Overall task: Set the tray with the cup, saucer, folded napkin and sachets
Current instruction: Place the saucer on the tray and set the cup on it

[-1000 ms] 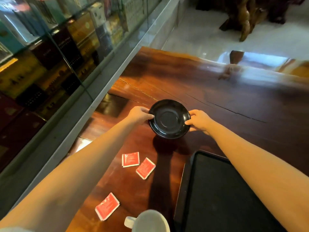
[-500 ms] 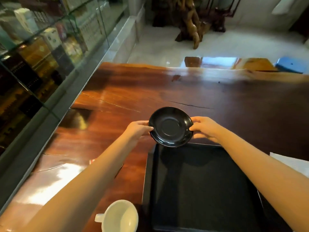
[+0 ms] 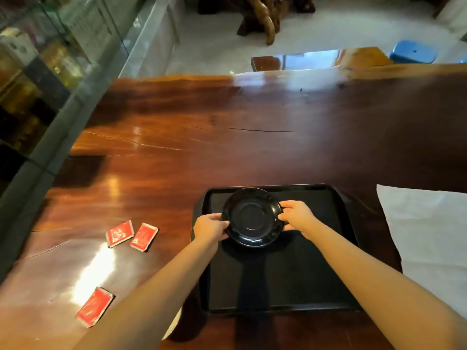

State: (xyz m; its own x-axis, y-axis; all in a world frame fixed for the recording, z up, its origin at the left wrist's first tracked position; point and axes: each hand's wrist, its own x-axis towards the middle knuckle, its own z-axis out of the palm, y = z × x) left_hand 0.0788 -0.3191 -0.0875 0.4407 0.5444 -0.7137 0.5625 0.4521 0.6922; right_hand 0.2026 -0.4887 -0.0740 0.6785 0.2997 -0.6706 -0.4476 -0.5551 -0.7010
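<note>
I hold a glossy black saucer by its rim with both hands, my left hand on its left edge and my right hand on its right edge. It is over the far part of a black rectangular tray; I cannot tell whether it touches the tray. Three red sachets lie on the wood left of the tray: two side by side and one nearer me. A white napkin lies unfolded to the right of the tray. My left forearm hides most of the white cup.
The dark wooden table stretches far beyond the tray. A glass display case with boxes runs along its left side. A blue stool and a carved wooden piece stand on the pale floor beyond.
Both hands have carried the saucer from the bare table left of the tray to over the tray's far part. The view has shifted, and the sachets and napkin show again.
</note>
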